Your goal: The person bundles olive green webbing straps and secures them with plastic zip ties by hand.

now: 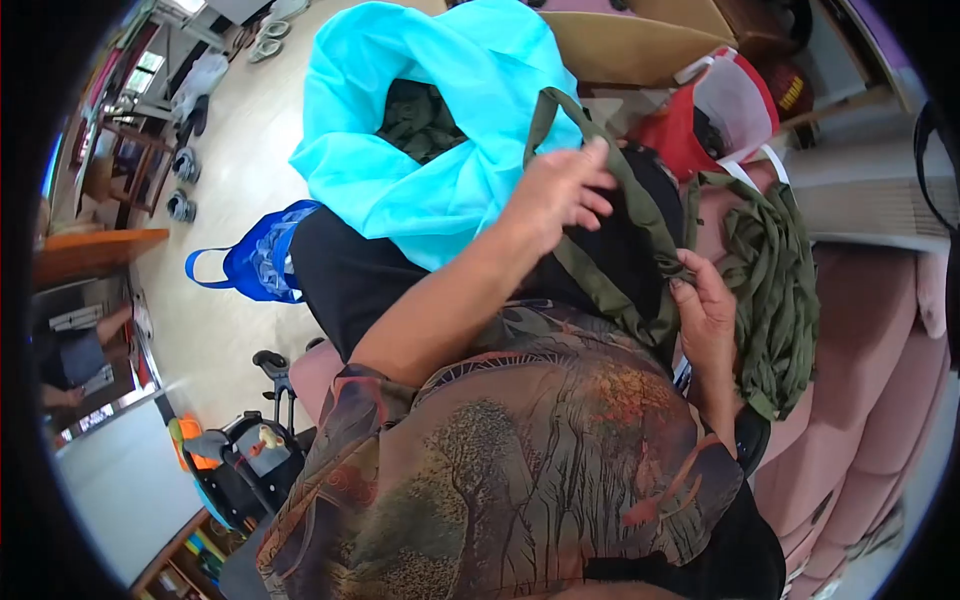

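Note:
My left hand (565,192) is raised over my lap with its fingers apart, beside a loop of dark green fabric strip (640,205). To the right, my right hand (705,295) pinches that strip between thumb and fingers. A light blue bag (350,160) lies open at my knees, with dark green fabric (420,120) inside. Beside my right hand, a heap of green fabric strips (775,290) rests on the pink sofa (860,340).
A red bag (680,125) and a cardboard box (630,50) stand ahead at the right. A blue bag (265,255) is on the floor at the left, with a black stroller-like frame (250,455) lower down. Shoes (182,185) lie farther left.

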`<state>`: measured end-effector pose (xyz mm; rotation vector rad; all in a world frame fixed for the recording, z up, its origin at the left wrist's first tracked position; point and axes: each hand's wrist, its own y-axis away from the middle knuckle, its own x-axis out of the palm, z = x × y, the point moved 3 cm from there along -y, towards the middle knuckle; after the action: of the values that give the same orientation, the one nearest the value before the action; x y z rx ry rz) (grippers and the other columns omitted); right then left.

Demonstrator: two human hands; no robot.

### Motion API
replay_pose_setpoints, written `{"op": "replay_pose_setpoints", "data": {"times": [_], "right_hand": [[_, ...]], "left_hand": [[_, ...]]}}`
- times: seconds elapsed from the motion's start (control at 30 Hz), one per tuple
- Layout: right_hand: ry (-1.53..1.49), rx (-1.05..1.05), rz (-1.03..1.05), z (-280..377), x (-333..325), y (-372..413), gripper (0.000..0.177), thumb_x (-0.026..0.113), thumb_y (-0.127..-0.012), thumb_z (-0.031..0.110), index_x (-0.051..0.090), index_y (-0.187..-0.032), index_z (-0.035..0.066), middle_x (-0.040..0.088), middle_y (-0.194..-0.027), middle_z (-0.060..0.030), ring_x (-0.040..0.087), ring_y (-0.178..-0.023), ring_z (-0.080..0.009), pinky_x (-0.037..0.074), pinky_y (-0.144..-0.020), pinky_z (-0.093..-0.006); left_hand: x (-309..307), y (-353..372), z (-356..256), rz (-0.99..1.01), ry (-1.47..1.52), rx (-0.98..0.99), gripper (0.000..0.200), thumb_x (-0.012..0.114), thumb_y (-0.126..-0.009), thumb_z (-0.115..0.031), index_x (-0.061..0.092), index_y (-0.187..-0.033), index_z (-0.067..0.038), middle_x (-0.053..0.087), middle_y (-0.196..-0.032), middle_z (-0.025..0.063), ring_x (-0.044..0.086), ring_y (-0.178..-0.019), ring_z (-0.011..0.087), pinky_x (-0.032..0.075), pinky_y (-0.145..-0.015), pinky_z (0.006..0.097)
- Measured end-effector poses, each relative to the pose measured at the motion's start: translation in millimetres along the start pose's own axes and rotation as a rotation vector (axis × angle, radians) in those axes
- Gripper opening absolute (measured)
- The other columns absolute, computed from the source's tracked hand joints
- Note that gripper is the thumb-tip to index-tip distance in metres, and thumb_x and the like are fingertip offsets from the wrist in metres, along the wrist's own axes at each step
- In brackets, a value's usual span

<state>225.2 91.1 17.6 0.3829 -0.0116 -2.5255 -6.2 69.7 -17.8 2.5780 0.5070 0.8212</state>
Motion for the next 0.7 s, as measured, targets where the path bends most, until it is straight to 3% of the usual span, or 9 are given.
{"op": "replay_pose_setpoints", "data": {"times": [0.17,0.27,0.3,0.33,0.47,0.6,0.63,0.7], "right_hand": [[0.172,-0.116,0.010,7.8,6.0,5.3,0.028,0.055,-0.088,-0.005,0.058,-0.115,0.000,0.065,-0.099,-0.0050,0.058,-0.090,-0.0087,0.046,-0.082,-0.0237],[0.235,-0.143,-0.019,15.4,11.1,-2.5,0.030,0.055,-0.088,-0.005,0.055,-0.117,0.001,0.065,-0.096,-0.0076,0.060,-0.090,-0.0107,0.047,-0.080,-0.0247],[0.266,-0.144,-0.040,22.7,14.2,-5.4,0.031,0.055,-0.087,-0.005,0.054,-0.117,0.002,0.066,-0.095,-0.0083,0.061,-0.090,-0.0113,0.047,-0.080,-0.0250],[0.296,-0.142,-0.061,25.6,14.7,-7.6,0.031,0.056,-0.087,-0.005,0.053,-0.118,0.002,0.066,-0.094,-0.0089,0.062,-0.090,-0.0120,0.047,-0.080,-0.0252],[0.214,-0.089,-0.043,6.9,18.7,-10.8,0.034,0.059,-0.086,-0.002,0.051,-0.119,0.004,0.066,-0.086,-0.0083,0.063,-0.082,-0.0122,0.048,-0.073,-0.0260],[0.083,-0.085,-0.055,-4.4,17.7,-14.1,0.024,0.063,-0.085,0.001,0.053,-0.107,0.003,0.059,-0.076,-0.0040,0.053,-0.071,-0.0066,0.046,-0.067,-0.0220],[0.031,-0.101,-0.099,-0.9,16.8,-13.8,0.015,0.066,-0.085,0.004,0.054,-0.094,0.002,0.054,-0.071,-0.0019,0.047,-0.066,-0.0066,0.044,-0.062,-0.0224],[0.188,-0.044,-0.069,8.0,10.0,-13.4,0.014,0.067,-0.086,0.005,0.054,-0.088,0.001,0.051,-0.068,-0.0033,0.045,-0.064,-0.0074,0.043,-0.060,-0.0240]], "left_hand": [[-8.5,-21.5,5.4,0.068,0.144,0.047,0.028,0.065,-0.091,-0.031,0.058,-0.084,-0.005,0.061,-0.076,0.0057,0.059,-0.061,0.0149,0.045,-0.048,0.0266],[16.6,-4.1,26.5,0.111,-0.003,-0.031,0.023,0.068,-0.089,-0.023,0.059,-0.077,-0.005,0.059,-0.067,0.0047,0.057,-0.052,0.0134,0.044,-0.042,0.0263],[29.5,7.3,35.6,0.136,-0.082,-0.089,0.021,0.068,-0.088,-0.020,0.059,-0.077,-0.004,0.061,-0.069,0.0052,0.055,-0.049,0.0135,0.042,-0.039,0.0262],[38.1,15.8,42.7,0.227,-0.042,-0.148,0.021,0.068,-0.089,-0.024,0.060,-0.085,-0.005,0.060,-0.073,0.0053,0.057,-0.054,0.0141,0.046,-0.045,0.0256],[29.1,14.5,29.0,0.192,-0.069,-0.072,0.019,0.068,-0.089,-0.021,0.061,-0.086,-0.004,0.063,-0.075,0.0057,0.058,-0.057,0.0128,0.044,-0.044,0.0244],[20.1,8.1,17.4,0.171,0.144,-0.007,0.016,0.066,-0.090,-0.019,0.061,-0.089,-0.004,0.065,-0.078,0.0059,0.058,-0.059,0.0129,0.045,-0.048,0.0243],[19.7,7.1,12.2,0.180,0.151,0.006,0.016,0.066,-0.090,-0.019,0.061,-0.088,-0.004,0.066,-0.078,0.0059,0.058,-0.059,0.0138,0.046,-0.050,0.0256],[16.1,1.4,6.4,0.196,0.146,0.044,0.017,0.065,-0.091,-0.022,0.060,-0.090,-0.006,0.065,-0.080,0.0042,0.059,-0.061,0.0147,0.044,-0.051,0.0268]]}}
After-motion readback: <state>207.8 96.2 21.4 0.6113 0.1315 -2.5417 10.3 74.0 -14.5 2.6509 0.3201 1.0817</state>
